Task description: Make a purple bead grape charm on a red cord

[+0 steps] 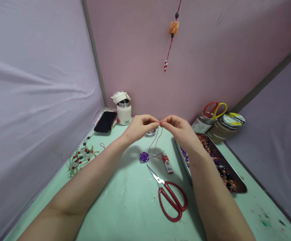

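Note:
My left hand (143, 127) and my right hand (177, 129) meet above the middle of the table, fingertips pinched close together on a thin red cord (156, 142). Strands of the cord hang down from the fingers toward a purple bead cluster (144, 157) on the table. Beside the cluster lies a red and white lighter (167, 163), with cord near its top end. Red-handled scissors (169, 194) rest nearer to me, their blades pointing toward the bead cluster.
A bead tray (242, 189) lies under and beyond my right forearm. Jars (222, 131), one with scissors in it, stand behind it. At the left are a phone (105, 122), a white bottle (124, 113) and beaded strings (81, 159). A beaded ornament (174, 27) hangs ahead.

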`<state>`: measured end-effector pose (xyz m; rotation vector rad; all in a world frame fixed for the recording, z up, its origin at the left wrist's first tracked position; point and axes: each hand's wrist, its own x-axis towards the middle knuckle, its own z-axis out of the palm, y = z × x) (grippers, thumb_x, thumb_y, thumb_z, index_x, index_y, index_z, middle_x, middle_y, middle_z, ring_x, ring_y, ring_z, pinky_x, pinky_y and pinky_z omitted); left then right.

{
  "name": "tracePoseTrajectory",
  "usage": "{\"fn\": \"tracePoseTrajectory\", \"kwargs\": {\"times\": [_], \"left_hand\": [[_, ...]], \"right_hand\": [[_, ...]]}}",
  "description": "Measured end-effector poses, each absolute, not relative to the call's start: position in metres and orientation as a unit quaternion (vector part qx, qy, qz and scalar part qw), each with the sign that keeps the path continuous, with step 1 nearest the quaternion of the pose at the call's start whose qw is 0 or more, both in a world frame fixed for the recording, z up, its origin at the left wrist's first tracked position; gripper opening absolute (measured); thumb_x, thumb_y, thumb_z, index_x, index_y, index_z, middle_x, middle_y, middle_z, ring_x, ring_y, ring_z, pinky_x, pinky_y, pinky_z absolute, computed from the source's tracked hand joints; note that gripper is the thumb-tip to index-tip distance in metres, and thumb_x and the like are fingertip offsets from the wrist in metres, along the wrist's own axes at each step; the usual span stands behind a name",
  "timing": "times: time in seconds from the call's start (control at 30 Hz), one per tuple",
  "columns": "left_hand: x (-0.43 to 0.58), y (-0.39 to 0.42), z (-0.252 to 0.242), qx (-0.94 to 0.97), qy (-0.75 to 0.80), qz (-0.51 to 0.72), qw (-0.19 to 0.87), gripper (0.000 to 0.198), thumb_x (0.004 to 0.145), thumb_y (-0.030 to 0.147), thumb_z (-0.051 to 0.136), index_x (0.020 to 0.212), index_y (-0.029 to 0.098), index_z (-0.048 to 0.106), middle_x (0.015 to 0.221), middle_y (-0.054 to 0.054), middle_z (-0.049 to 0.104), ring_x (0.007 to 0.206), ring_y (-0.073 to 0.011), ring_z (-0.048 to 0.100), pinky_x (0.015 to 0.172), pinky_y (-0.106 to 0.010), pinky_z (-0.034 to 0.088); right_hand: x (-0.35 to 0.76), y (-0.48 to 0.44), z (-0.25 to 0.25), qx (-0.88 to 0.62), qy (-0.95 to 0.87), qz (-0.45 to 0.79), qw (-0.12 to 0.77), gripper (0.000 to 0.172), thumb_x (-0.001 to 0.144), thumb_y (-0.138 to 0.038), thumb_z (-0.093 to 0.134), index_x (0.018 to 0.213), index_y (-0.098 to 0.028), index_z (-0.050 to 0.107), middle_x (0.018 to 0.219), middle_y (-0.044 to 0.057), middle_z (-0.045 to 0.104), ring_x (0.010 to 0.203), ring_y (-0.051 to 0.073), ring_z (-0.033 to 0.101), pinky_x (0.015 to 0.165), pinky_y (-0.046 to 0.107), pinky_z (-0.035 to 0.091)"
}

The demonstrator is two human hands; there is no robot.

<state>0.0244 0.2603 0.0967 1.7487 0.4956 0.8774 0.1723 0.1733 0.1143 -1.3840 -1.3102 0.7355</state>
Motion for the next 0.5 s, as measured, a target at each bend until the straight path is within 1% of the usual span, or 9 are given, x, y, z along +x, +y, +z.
{"fn": "tracePoseTrajectory", "kwargs": {"times": [0.13,0.27,0.33,0.4,0.47,0.5], "left_hand": [[0.024,0.261,0.096,0.736,0.203,0.332,0.554,0.025,0.073,0.036,0.067,0.082,0.014,0.069,0.079,-0.007,0.069,0.071,-0.0140,0.060,0.067,-0.029,0.047],[0.022,0.261,0.098,0.740,0.187,0.335,0.552,0.021,0.074,0.035,0.066,0.082,0.015,0.070,0.081,-0.007,0.068,0.073,-0.0145,0.060,0.067,-0.029,0.048],[0.021,0.260,0.100,0.745,0.179,0.350,0.538,0.018,0.074,0.034,0.066,0.080,0.017,0.071,0.088,-0.007,0.067,0.077,-0.0146,0.060,0.070,-0.029,0.048],[0.020,0.259,0.102,0.753,0.170,0.361,0.523,0.016,0.074,0.033,0.067,0.078,0.018,0.072,0.099,-0.007,0.065,0.082,-0.0144,0.059,0.072,-0.029,0.047],[0.020,0.257,0.104,0.755,0.158,0.361,0.524,0.014,0.074,0.032,0.066,0.077,0.019,0.072,0.110,-0.007,0.063,0.085,-0.0143,0.059,0.072,-0.028,0.047],[0.020,0.257,0.105,0.753,0.151,0.356,0.533,0.014,0.075,0.032,0.066,0.077,0.019,0.073,0.112,-0.007,0.063,0.085,-0.0145,0.060,0.072,-0.029,0.048]], "right_hand": [[0.172,0.174,0.116,-0.566,-0.563,0.285,0.530,0.015,0.078,-0.033,0.060,0.077,-0.019,0.057,0.073,0.000,0.058,0.071,0.013,0.051,0.069,0.027,0.039],[0.173,0.177,0.114,-0.553,-0.568,0.290,0.536,0.016,0.078,-0.034,0.060,0.075,-0.020,0.055,0.068,-0.001,0.056,0.068,0.013,0.051,0.067,0.027,0.039],[0.175,0.178,0.111,-0.558,-0.560,0.295,0.536,0.016,0.077,-0.035,0.061,0.075,-0.020,0.055,0.066,-0.001,0.055,0.066,0.013,0.049,0.066,0.027,0.038],[0.176,0.181,0.108,-0.559,-0.558,0.306,0.532,0.018,0.075,-0.036,0.062,0.075,-0.020,0.055,0.067,-0.002,0.055,0.065,0.012,0.048,0.064,0.026,0.037],[0.178,0.183,0.103,-0.559,-0.560,0.320,0.521,0.020,0.074,-0.038,0.062,0.074,-0.019,0.055,0.067,-0.002,0.054,0.064,0.011,0.046,0.061,0.025,0.036],[0.178,0.184,0.101,-0.560,-0.563,0.324,0.514,0.020,0.074,-0.038,0.062,0.073,-0.019,0.055,0.067,-0.002,0.054,0.063,0.011,0.046,0.060,0.025,0.035]]}}
